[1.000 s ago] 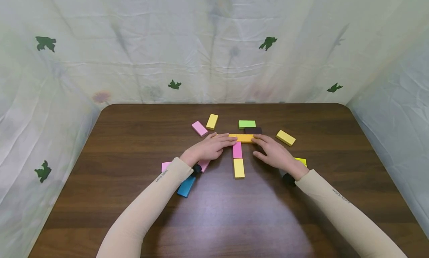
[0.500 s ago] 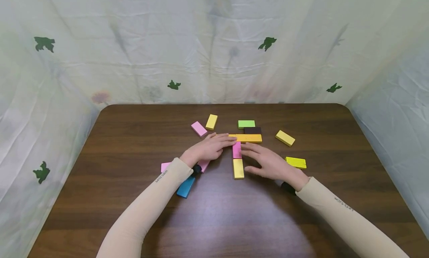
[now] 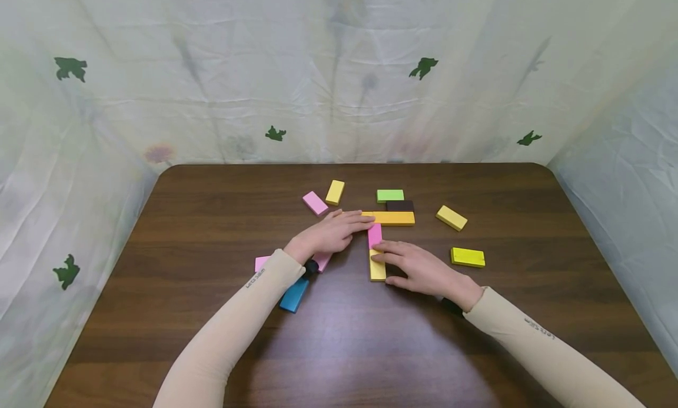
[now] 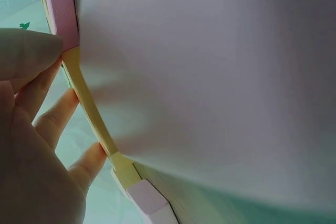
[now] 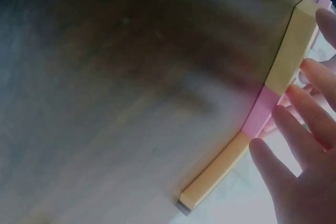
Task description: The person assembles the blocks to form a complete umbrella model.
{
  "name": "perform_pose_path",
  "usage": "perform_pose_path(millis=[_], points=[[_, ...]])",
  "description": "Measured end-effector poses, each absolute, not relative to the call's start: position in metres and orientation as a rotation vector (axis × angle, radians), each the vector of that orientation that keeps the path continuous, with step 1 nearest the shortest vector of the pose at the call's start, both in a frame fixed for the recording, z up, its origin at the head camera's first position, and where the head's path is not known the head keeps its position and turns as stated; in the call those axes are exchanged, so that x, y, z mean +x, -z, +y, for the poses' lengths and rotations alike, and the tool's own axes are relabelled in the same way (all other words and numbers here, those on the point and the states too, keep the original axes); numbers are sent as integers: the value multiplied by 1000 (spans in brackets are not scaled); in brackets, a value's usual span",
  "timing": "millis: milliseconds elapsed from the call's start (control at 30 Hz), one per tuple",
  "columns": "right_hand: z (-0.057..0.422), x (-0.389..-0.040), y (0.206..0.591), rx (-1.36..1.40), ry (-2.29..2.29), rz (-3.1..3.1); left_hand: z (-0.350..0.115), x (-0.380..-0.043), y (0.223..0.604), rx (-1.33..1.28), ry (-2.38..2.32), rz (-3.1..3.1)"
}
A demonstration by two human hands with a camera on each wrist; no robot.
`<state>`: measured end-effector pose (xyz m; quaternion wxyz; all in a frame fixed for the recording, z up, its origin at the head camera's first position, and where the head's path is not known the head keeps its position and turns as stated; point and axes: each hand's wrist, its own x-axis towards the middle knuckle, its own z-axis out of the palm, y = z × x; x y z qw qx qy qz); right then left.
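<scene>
Rectangular blocks lie in a T on the table. Its bar is a row of orange blocks (image 3: pixel 394 218); the stem is a pink block (image 3: pixel 374 234) followed by a pale yellow block (image 3: pixel 378 272). My left hand (image 3: pixel 331 232) rests on the left part of the bar, covering much of it, fingertips close to the bar's middle. Its fingers lie along the orange edge (image 4: pixel 92 108) in the left wrist view. My right hand (image 3: pixel 418 268) reaches the stem from the right, outstretched fingers touching where pink and yellow meet, thumb beside the yellow end. Its spread fingers (image 5: pixel 299 135) show in the right wrist view.
Behind the bar lie a black block (image 3: pixel 399 206) and a green block (image 3: pixel 390 195). Loose at the back left are a pink block (image 3: pixel 315 203) and a yellow block (image 3: pixel 335 192). Two yellow blocks (image 3: pixel 468 257) lie right; a blue block (image 3: pixel 294 295) sits under the left forearm.
My right hand has moved from the right end of the orange bar, toward the body and left, onto the pink and yellow stem. The left hand has stayed in place.
</scene>
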<state>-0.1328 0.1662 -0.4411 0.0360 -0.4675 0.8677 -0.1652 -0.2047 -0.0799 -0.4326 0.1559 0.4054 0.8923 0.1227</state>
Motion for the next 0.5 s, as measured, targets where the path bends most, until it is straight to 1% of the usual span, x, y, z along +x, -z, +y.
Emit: perform_pose_path(millis=[500], points=[[165,-134,441,-1411,564,2661,-81,-206,434,1197,-340,2571]])
